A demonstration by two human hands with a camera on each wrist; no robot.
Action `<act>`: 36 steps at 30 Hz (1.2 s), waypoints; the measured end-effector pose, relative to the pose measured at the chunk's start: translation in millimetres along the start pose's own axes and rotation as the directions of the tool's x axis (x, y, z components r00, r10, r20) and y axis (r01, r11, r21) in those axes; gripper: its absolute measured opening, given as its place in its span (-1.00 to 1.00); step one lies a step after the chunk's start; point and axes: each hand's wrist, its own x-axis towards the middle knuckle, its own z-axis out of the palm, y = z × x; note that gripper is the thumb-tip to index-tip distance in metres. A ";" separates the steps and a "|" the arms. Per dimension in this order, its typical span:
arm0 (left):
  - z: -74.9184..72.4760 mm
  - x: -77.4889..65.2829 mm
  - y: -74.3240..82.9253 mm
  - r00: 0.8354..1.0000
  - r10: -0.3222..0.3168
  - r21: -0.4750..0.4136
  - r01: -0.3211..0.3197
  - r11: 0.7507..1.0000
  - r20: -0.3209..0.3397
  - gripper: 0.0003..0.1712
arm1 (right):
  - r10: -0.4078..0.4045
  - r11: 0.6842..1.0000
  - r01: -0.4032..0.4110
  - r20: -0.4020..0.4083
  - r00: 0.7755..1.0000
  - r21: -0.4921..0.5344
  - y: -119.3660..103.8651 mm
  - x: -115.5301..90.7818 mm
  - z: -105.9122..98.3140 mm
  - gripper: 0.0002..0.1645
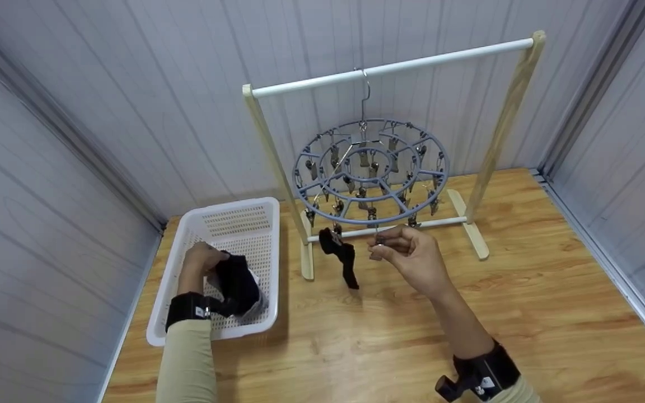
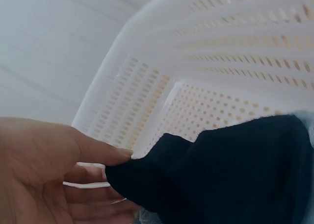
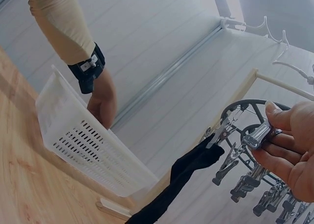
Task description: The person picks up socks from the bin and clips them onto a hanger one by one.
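Currently the left hand pinches black fabric inside the perforated white basket around it; the right hand pinches a metal clothes clip, a black sock hanging to its left.

I'm in a panelled rm w/ laundry setup: ribbed walls at 9, 12 & 3 o'clock, rack + clip hanger at 1, basket approx. 8.

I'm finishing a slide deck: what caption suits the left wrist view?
Left hand pinches dark, soft cloth over a white perforated plastic basket.
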 end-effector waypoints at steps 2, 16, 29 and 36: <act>-0.3 0.5 -1.0 1.000 -0.008 -0.054 0.009 0.999 0.014 -0.60 | 0.003 1.000 -0.003 0.000 1.000 0.009 -0.2 -0.4 0.4 -0.62; 0.2 -12.7 -2.9 0.989 0.150 -0.010 -0.150 0.989 -0.004 -0.50 | 0.018 1.000 -0.018 -0.017 1.000 -0.004 -0.6 -0.3 0.0 -0.62; 1.2 -59.0 0.5 0.935 0.266 -0.137 -0.303 0.943 -0.235 -0.48 | -0.027 1.000 0.027 0.014 1.000 0.005 -0.4 -1.9 -1.6 -0.65; 2.9 -93.0 11.3 0.879 0.332 -0.151 -0.400 0.904 -0.341 -0.60 | -0.029 0.999 0.029 0.018 0.999 0.033 1.1 -2.3 -2.2 -0.64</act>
